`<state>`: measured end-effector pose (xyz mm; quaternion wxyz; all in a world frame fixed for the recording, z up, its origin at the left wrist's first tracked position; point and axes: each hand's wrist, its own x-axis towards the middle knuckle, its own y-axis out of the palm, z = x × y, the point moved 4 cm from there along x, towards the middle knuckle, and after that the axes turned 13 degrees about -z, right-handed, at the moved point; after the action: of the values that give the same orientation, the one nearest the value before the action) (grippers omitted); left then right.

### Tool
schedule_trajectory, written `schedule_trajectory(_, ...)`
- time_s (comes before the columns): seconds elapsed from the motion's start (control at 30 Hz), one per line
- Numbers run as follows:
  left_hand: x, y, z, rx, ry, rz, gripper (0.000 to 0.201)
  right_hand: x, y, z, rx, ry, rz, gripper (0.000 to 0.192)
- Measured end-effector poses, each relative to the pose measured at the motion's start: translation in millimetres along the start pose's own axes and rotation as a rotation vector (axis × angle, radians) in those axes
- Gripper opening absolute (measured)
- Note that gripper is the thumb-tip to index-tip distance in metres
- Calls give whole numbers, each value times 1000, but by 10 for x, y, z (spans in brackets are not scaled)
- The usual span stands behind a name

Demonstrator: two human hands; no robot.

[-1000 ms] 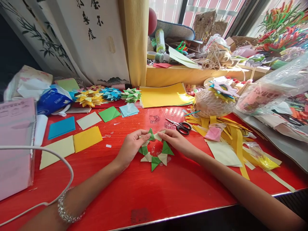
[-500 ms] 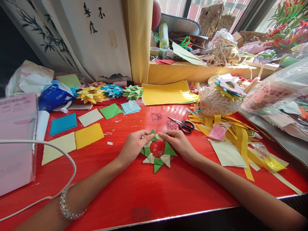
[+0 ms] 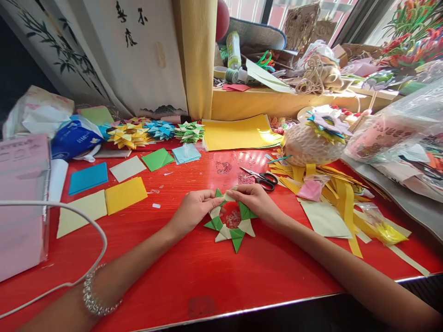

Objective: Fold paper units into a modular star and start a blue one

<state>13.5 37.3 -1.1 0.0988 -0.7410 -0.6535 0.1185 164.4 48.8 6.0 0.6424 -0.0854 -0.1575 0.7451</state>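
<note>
Since the earlier frame our paper ring has turned a little on the red table: its lowest green point now aims toward five o'clock, and both our hands have crept closer together over its top edge. We have our left hand at the ring's ten o'clock, thumb and fingertips pinched together on a pale unit there, and our right hand at its one o'clock, fingers closed on the neighbouring green and cream piece. Holding it from both sides at the same joint seems to us the way to keep two folded units seated in each other while the rest of the ring lies flat and steadies itself on the table.

At the ring's one o'clock, just beyond our right hand, lie the scissors, blades closed and handles toward us, within easy reach. At nine to ten o'clock sit loose paper squares: yellow square, cream square and blue square, spread singly so each can be picked up. Finished paper stars are stacked at eleven o'clock against the wall. Yellow paper strips trail off at three o'clock, clear of the ring.
</note>
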Motion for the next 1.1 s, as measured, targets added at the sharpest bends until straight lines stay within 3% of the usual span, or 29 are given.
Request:
schedule_trajectory(0.23,-11,2,-12,60,1,16,33,-28,44,-15,39,17,41,42)
schedule_trajectory(0.5,8,19,-16,-133,27,11,30,-6,-15,29,-10,-31,-39,38)
schedule_trajectory(1.1,-6,13,-24,-45,44,-57,29,-19,22,30,-68,-140,-77,40)
